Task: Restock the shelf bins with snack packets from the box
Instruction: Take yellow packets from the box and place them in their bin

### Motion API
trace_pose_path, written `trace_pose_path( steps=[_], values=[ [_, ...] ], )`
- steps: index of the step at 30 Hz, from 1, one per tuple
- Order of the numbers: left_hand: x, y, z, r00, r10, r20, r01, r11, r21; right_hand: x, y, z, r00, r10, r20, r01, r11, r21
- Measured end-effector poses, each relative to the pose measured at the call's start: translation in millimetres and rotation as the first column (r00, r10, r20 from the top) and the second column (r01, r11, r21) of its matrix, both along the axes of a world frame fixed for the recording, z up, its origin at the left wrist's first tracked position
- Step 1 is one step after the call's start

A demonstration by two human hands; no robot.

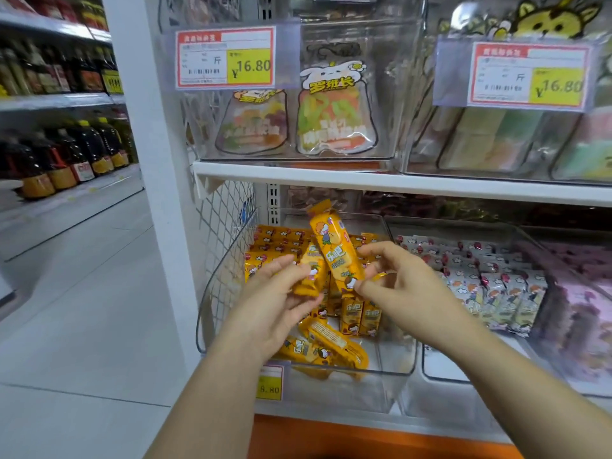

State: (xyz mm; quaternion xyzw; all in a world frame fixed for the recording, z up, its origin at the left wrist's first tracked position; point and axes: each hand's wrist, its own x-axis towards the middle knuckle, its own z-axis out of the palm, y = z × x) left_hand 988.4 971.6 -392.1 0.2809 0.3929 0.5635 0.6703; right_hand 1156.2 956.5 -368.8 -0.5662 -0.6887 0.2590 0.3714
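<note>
two bare forearms reach in from the bottom edge toward the lower shelf. the left hand (pixel 278 296) curls its fingers and thumb round an orange packet (pixel 311 276), which stands nearly upright, its top tipped a little to the right and partly hidden. the right hand (pixel 397 283) pinches the lower end of a second packet (pixel 334 246) between thumb and fingertips, the other fingers loosely bent. this one has its printed face toward the camera; its long axis runs from the pinched bottom end up and to the left, the crimped top pointing toward the shelf board (pixel 397 182). the two packets cross and touch between the hands.

both hands hover over a clear bin (pixel 394 369) at the left end of the shelf. a yellow price tag (pixel 270 382) hangs on its front wall. inside, a few loose packets (pixel 331 346) lie flat at the front, long axes slanting toward the right front corner, and rows (pixel 281 246) of the same orange packets stand behind. wire mesh (pixel 225 226) closes the shelf's left side.

just to the right, a next bin (pixel 443 366) holds pale packets (pixel 490 279). above the board, upper bins carry candy bags (pixel 334 111) and red-and-yellow tags (pixel 225 58). far left, across the aisle, dark bottles (pixel 66 154) line other shelves.
</note>
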Motion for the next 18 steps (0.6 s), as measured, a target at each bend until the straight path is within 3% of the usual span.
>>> trace_pose_path(
  steps=[3,6,8,13,18],
  values=[
    [-6,-1,1,0.982,-0.162,-0.101,0.168,0.984,0.056,-2,3,3,0.989,0.050,0.138,-0.049,0.999,-0.014],
    [-16,-2,0,0.932,-0.177,-0.316,0.223,0.968,0.115,-3,4,4,0.975,0.106,0.194,-0.099,0.994,-0.045],
    [-21,-2,-1,0.906,-0.185,-0.380,0.251,0.959,0.132,-4,4,4,0.965,0.142,0.219,-0.132,0.989,-0.062],
    [-27,-2,2,0.923,-0.133,-0.362,0.198,0.968,0.151,-11,6,0,0.951,0.205,0.232,-0.185,0.977,-0.105],
    [-33,-1,1,0.845,0.004,-0.535,0.153,0.957,0.248,-17,8,-4,0.926,0.258,0.277,-0.233,0.965,-0.120]
  ],
)
